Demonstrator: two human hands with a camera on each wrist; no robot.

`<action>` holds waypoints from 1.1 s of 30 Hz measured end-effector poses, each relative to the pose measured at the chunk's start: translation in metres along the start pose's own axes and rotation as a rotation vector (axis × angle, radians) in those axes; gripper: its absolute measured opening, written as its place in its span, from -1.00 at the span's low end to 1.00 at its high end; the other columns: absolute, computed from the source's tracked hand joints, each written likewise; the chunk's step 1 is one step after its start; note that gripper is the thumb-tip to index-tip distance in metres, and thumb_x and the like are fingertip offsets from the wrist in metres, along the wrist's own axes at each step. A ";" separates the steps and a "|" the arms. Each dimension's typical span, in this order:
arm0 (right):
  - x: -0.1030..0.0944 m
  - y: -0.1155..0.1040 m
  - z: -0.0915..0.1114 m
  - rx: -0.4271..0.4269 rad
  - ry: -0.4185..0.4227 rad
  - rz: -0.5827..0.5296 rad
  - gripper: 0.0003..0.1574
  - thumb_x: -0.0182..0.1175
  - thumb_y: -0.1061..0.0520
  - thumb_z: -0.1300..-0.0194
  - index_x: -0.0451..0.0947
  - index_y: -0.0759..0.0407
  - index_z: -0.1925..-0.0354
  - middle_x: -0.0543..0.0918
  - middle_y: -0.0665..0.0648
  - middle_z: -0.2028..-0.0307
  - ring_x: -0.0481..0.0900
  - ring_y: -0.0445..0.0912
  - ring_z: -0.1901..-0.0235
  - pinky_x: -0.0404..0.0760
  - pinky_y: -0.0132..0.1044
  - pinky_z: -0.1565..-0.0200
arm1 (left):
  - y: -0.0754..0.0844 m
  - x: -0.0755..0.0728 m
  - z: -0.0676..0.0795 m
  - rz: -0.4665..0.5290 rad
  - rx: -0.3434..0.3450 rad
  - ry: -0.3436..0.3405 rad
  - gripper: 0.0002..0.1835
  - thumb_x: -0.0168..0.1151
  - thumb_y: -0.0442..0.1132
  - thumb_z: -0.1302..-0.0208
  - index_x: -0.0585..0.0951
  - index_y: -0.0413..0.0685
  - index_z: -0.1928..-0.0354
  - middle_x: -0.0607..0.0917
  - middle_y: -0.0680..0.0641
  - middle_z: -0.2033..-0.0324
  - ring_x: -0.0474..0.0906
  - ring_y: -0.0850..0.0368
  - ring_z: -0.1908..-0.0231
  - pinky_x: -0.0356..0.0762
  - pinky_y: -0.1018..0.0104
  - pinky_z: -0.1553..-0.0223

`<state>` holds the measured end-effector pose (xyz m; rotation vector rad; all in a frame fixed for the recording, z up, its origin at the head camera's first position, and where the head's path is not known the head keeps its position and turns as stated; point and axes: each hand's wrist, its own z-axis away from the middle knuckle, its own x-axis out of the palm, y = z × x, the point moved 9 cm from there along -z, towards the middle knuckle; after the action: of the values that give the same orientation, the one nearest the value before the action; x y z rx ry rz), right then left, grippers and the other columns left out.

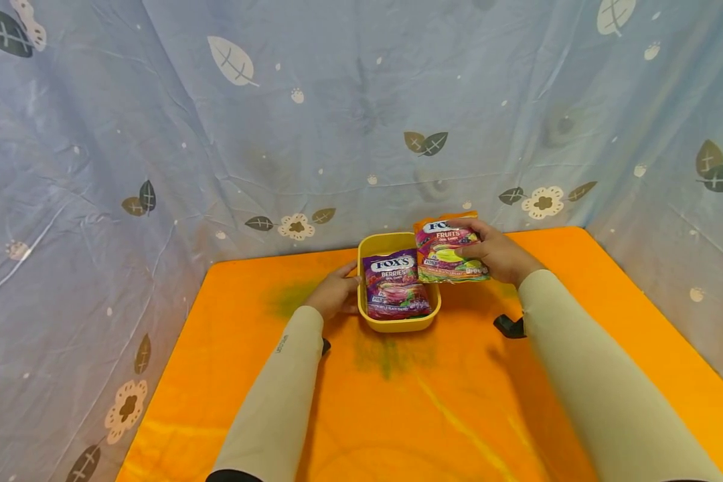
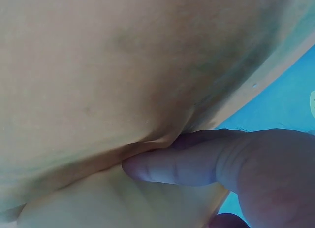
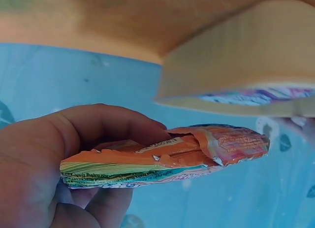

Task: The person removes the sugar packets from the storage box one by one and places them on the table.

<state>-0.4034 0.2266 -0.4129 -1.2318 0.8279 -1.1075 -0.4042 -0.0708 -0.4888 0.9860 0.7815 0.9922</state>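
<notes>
A yellow plastic container (image 1: pixel 397 326) stands on the orange table, with a purple candy bag (image 1: pixel 394 288) lying inside it, its FOX'S Berries print facing up. My left hand (image 1: pixel 336 292) holds the container at its left wall; in the left wrist view, one finger (image 2: pixel 172 164) lies low along the container's side. Above the container's right rim, my right hand (image 1: pixel 499 254) grips an orange and pink candy bag (image 1: pixel 448 258) marked FOX'S Fruits by its right side. From the right wrist view, the bag (image 3: pixel 187 154) is edge-on, pinched between thumb and fingers.
A light blue curtain (image 1: pixel 361 120) with leaf and flower prints hangs behind and at both sides of the orange table (image 1: pixel 397 415). Small dark objects show near both forearms, one black piece (image 1: pixel 509 327) beside the right sleeve.
</notes>
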 end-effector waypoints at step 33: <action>-0.041 0.051 -0.004 0.068 -0.012 0.342 -0.29 0.05 0.29 -0.40 0.15 -0.04 -0.42 0.23 0.29 -0.23 0.52 0.20 0.12 0.61 -0.04 0.16 | -0.005 -0.002 -0.004 -0.017 0.003 0.013 -0.42 0.08 0.02 -0.40 0.23 0.47 -0.42 0.52 -0.04 -0.11 0.58 -0.05 0.07 0.62 0.06 0.24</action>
<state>-0.4090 0.2632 -0.4664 -0.9949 0.9436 -0.8429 -0.4066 -0.0729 -0.4946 0.9750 0.8018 0.9840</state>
